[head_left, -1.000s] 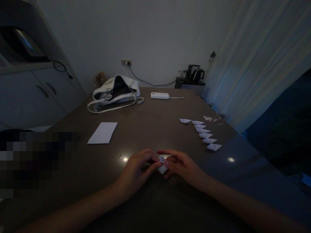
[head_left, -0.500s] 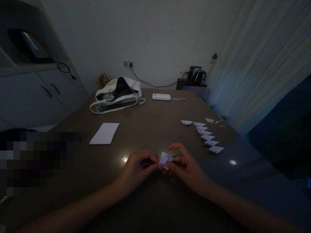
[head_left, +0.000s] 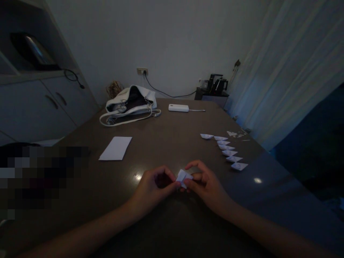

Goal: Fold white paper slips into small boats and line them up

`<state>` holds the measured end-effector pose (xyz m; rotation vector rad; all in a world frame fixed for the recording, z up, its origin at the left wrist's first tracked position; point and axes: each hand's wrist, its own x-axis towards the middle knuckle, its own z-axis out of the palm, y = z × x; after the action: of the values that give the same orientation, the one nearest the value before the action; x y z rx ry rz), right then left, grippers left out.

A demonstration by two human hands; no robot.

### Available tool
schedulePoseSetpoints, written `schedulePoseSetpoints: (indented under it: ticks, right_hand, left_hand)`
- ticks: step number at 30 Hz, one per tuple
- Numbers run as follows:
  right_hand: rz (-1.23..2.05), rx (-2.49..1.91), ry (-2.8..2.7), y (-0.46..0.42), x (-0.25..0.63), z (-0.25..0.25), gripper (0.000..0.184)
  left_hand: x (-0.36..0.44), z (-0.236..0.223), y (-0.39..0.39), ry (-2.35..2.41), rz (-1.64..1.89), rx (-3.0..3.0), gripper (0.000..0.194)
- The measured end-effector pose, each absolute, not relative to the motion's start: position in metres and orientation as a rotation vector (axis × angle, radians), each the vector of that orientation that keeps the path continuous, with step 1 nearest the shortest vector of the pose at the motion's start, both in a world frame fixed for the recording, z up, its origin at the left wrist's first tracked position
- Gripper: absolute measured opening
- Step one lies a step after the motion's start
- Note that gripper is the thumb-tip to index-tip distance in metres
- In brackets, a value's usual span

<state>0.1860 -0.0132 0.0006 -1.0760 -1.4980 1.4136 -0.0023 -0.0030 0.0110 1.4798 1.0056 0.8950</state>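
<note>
A small folded white paper piece (head_left: 183, 178) is held just above the dark table (head_left: 166, 143), near its front edge. My left hand (head_left: 152, 190) pinches its left side with curled fingers. From the right, my right hand (head_left: 205, 184) grips the other side between thumb and fingers. A row of several small folded paper boats (head_left: 227, 152) lies on the table to the right of my hands.
A flat white sheet (head_left: 115, 148) lies left of centre. At the far end sit a white handbag (head_left: 130, 104) and a white power bank (head_left: 178, 108) with a cable. Paper scraps (head_left: 236, 134) lie by the right edge. Cabinets stand left, a curtain right.
Both hands have lifted the paper piece slightly off the table and turned it; my left fingers have curled further around its side.
</note>
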Motion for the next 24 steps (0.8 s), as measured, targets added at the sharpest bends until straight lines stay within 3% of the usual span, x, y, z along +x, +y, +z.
schedulePoseSetpoints:
  ticks: [15,24]
  right_hand:
    - [1.239,-1.127,-1.584,-0.0137,0.1861,0.0025,0.022]
    - [1.252,-1.132,-1.563,-0.0148,0.1845,0.0036,0.022]
  left_hand:
    - [-0.0027,0.0099,-0.0012,1.105,0.792,1.574,0.023]
    - [-0.0049,0.0098,-0.0056,1.06,0.875,1.693,0.018]
